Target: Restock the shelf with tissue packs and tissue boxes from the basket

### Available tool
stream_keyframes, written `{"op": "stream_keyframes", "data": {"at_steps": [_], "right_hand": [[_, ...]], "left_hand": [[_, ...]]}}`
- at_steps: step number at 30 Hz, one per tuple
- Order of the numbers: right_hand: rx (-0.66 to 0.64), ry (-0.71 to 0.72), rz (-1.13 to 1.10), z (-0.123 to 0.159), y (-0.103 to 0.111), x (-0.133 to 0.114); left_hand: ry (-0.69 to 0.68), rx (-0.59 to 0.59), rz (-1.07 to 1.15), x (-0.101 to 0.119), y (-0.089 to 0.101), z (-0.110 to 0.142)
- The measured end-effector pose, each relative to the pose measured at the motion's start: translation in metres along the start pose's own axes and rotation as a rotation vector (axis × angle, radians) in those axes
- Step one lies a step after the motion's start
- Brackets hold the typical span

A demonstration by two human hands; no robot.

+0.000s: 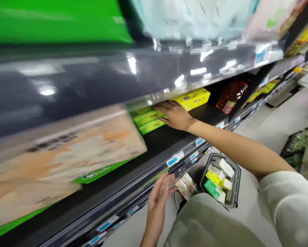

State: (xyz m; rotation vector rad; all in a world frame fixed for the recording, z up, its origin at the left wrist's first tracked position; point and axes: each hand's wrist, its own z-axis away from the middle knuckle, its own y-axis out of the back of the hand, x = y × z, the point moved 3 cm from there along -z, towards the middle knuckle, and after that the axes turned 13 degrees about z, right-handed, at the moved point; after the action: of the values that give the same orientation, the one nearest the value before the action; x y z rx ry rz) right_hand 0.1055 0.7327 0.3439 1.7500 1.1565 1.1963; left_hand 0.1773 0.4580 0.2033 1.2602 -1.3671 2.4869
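Observation:
My right hand (175, 115) reaches into the shelf with its fingers stretched out over green boxes (152, 120). The fingertips are at the boxes' upper part; whether they press on them I cannot tell. Yellow boxes (195, 98) stand just beyond that hand, in line with the green ones. Lower down, my left hand (159, 195) hangs in front of the shelf edge, fingers apart and nothing in it. To the left of the green boxes lie large beige and orange packs (92, 147) with green edges.
A dark basket (238, 178) with several white, yellow and green packs stands on the floor by my body. Beside it is a brownish pack (187, 185). The upper shelf edge (92, 79) hangs low over my right hand. A red-brown bottle (231, 96) stands farther along.

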Motion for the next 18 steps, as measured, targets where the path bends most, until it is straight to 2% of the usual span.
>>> {"op": "stream_keyframes", "data": {"at_steps": [3, 5, 7, 8, 10, 13, 16, 18], "right_hand": [[0.071, -0.041, 0.004, 0.066, 0.026, 0.007], [0.134, -0.080, -0.017, 0.128, 0.036, 0.014], [0.148, -0.178, -0.075, 0.201, 0.031, 0.022], [0.084, -0.263, -0.115, 0.240, 0.021, 0.026], [-0.153, -0.577, -0.233, 0.321, -0.011, 0.030], [-0.404, -0.832, -0.328, 0.434, -0.065, 0.017], [-0.642, -0.994, -0.451, 0.529, -0.116, -0.010], [-0.812, -1.074, -0.547, 0.581, -0.148, -0.030]], "left_hand": [[0.018, 0.035, -0.017, -0.008, 0.005, 0.009], [0.040, 0.055, -0.038, -0.016, 0.010, 0.014], [0.062, 0.079, -0.072, -0.026, 0.014, 0.017], [0.074, 0.096, -0.091, -0.032, 0.015, 0.019], [0.111, 0.131, -0.126, -0.049, 0.012, 0.022], [0.193, 0.190, -0.178, -0.085, 0.001, 0.027], [0.278, 0.262, -0.214, -0.131, -0.011, 0.036], [0.344, 0.310, -0.241, -0.161, -0.016, 0.047]]}}
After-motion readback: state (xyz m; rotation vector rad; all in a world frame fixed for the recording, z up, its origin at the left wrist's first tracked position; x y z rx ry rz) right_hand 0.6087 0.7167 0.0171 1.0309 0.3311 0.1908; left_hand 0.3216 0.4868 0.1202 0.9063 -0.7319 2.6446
